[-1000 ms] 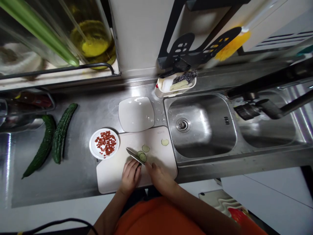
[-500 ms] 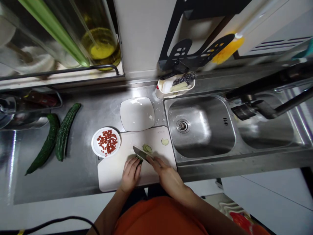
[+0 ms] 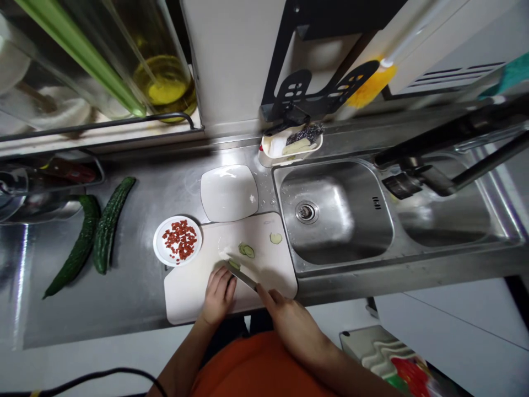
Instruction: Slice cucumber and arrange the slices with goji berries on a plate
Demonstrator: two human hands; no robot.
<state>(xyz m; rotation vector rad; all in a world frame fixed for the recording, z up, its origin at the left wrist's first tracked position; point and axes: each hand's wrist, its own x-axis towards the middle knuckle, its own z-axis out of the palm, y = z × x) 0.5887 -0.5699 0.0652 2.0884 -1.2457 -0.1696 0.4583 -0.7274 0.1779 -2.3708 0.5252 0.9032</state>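
Observation:
On the white cutting board (image 3: 190, 298), my left hand (image 3: 219, 292) is closed around a cucumber piece, mostly hidden under the fingers. My right hand (image 3: 291, 317) grips a knife (image 3: 243, 278), its blade slanting down beside the left fingertips. A cut cucumber slice (image 3: 234, 264) lies against the blade's far side. Farther up the board rest several overlapping cucumber slices (image 3: 247, 250), and a lone slice (image 3: 275, 238) sits near the right edge. A white bowl (image 3: 157, 242) with small red pieces overlaps the board's left corner. Behind the board is a white square plate (image 3: 229, 193).
Two whole cucumbers (image 3: 108, 231) lie on the steel counter at left. To the right is a double sink (image 3: 339, 212) with a dark faucet (image 3: 417, 176). A sponge caddy (image 3: 289, 149) stands at the wall, below a black rack (image 3: 285, 82). An oil container (image 3: 165, 88) sits on the shelf.
The knife has come down and toward me, its blade now lower beside the left fingers. A fresh cucumber slice shows at the blade. The camera view has shifted slightly.

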